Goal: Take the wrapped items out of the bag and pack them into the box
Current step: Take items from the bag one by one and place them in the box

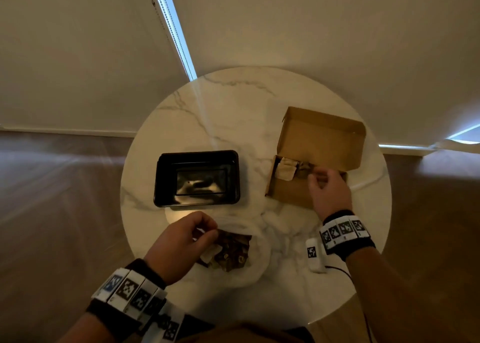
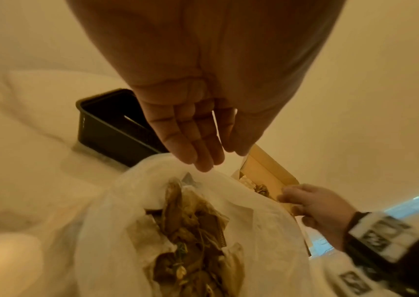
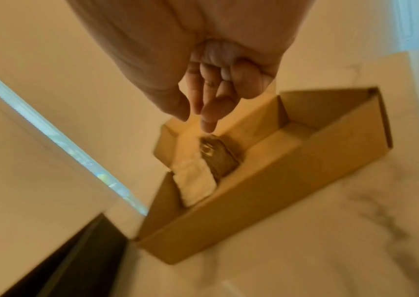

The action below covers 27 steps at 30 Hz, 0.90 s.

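A: Where do the wrapped items (image 1: 228,251) lie?
B: In the plastic bag (image 2: 261,211), near edge of the worktop (image 1: 233,114), under the left hand (image 1: 179,241), which pinches the bag's rim.
A: And the right hand (image 1: 330,192)?
B: Loosely curled, holding nothing, over the cardboard box (image 3: 266,193) far right.

Dim room around a round marble bench

The bench (image 1: 233,114) has a white top with grey veining and stands on a brown floor (image 1: 59,186). Behind it hang pale blinds (image 1: 78,56); a narrow gap (image 1: 174,28) between them lets in cold blue daylight, which falls as a faint streak across the marble. A second sliver of light (image 1: 462,134) shows low at the right
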{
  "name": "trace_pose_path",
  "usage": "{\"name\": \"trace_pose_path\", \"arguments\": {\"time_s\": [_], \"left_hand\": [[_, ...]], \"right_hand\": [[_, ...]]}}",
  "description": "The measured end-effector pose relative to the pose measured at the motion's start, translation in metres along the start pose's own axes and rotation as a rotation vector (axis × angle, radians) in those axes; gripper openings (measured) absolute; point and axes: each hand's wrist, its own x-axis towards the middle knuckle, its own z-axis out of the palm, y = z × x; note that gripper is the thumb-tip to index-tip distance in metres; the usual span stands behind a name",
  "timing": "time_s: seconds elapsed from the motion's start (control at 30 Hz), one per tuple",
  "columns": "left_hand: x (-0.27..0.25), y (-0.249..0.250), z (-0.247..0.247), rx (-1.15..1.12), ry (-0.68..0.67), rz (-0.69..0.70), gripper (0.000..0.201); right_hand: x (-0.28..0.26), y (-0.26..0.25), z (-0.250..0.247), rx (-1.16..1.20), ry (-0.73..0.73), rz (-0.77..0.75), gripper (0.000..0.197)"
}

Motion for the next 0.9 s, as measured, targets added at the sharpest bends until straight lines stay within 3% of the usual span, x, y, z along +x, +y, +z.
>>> {"name": "trace_pose_path", "arguments": {"time_s": [0.1,0.17,0.33,0.43,0.7,0.9], "left_hand": [[-0.006,-0.015,-0.006,0.192,0.052,0.083,0.008],[-0.011,-0.028,-0.008,0.305,0.096,0.122,0.01],[-0.026,-0.051,-0.001,0.372,0.01,-0.018,0.02],[-0.03,-0.061,0.005,0.3,-0.04,-0.09,0.027],[-0.025,-0.066,0.01,0.233,0.005,-0.053,0.042],[-0.029,-0.061,-0.002,0.277,0.075,0.046,0.036]], "right_hand": [[-0.051,-0.019,-0.018,0.034,-0.038,-0.175,0.008],[-0.09,-0.032,-0.023,0.063,-0.151,-0.288,0.009],[-0.154,-0.039,0.01,-0.004,-0.52,-0.45,0.013],[-0.164,-0.037,0.048,-0.174,-0.633,-0.522,0.021],[-0.17,-0.051,0.118,-0.621,-0.642,-0.696,0.036],[-0.171,-0.047,0.133,-0.581,-0.588,-0.642,0.029]]}}
